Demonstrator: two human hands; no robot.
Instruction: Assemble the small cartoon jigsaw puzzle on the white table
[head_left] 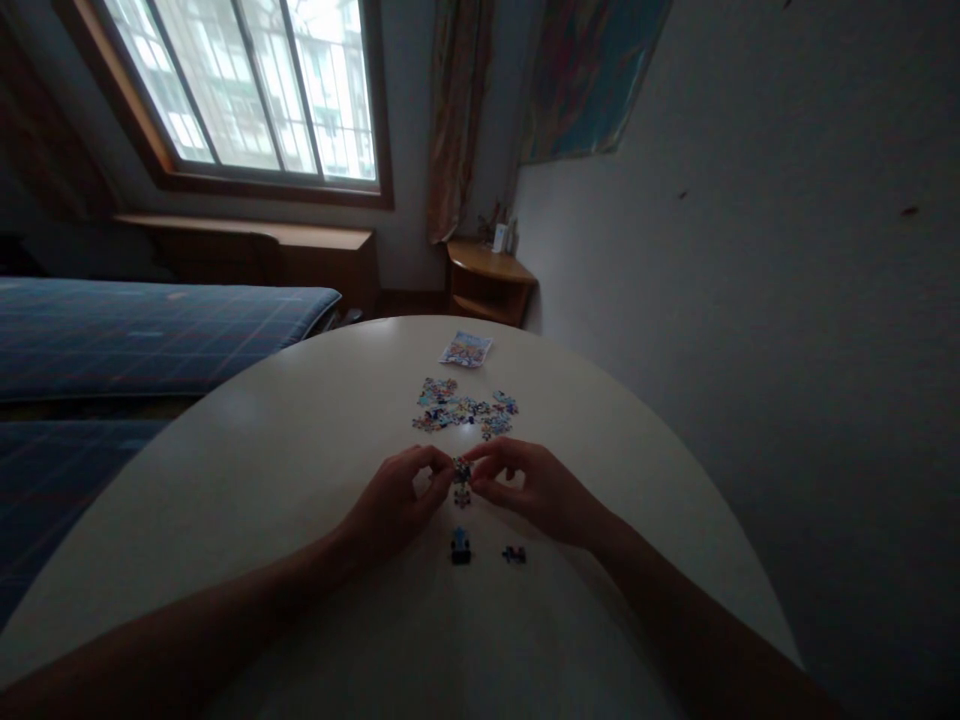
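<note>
Both hands pinch a small puzzle cluster (pixel 461 478) just over the tabletop (pixel 300 450).
Fingers of the left hand (pixel 394 500) and right hand (pixel 532 490) grasp its opposite sides, equally near; its long axis points away.

Dim room, bright window (pixel 255 90), perhaps bed (pixel 150 330)

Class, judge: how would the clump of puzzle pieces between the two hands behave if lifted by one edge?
Probably light: the left hand and right hand pinch the clump of puzzle pieces with fingertips only. It may come apart at its joints. Flat, so unlikely to roll.
</note>
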